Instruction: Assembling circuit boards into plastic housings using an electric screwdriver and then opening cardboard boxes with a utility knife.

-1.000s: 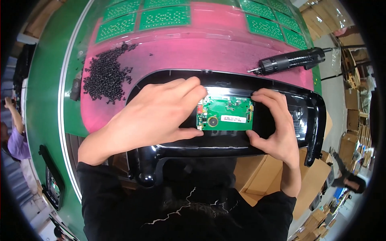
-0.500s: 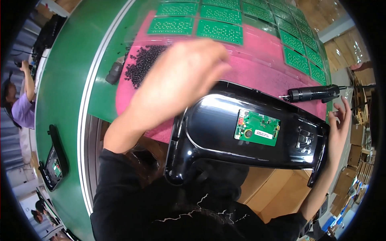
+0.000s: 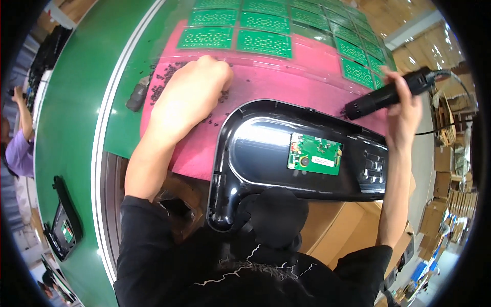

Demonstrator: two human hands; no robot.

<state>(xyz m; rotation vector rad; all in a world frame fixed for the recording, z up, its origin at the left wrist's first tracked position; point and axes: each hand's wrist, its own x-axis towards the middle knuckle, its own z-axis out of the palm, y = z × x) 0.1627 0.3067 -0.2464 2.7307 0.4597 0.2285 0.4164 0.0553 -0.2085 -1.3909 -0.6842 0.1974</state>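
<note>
A glossy black plastic housing lies on the pink mat in front of me, with a small green circuit board seated in its middle. My left hand rests, fingers curled down, on a pile of small black screws at the mat's left end; whether it holds any is hidden. My right hand grips a black electric screwdriver at the right, its tip pointing left just above the housing's far edge.
Rows of green circuit boards lie along the far side of the mat. A green conveyor belt runs on the left, carrying another black housing. Another person's arm shows at the far left. Cardboard boxes stand below right.
My left hand left the circuit board and reached out to the screw pile. My right hand let go of the housing and picked up the screwdriver. The view swung left.
</note>
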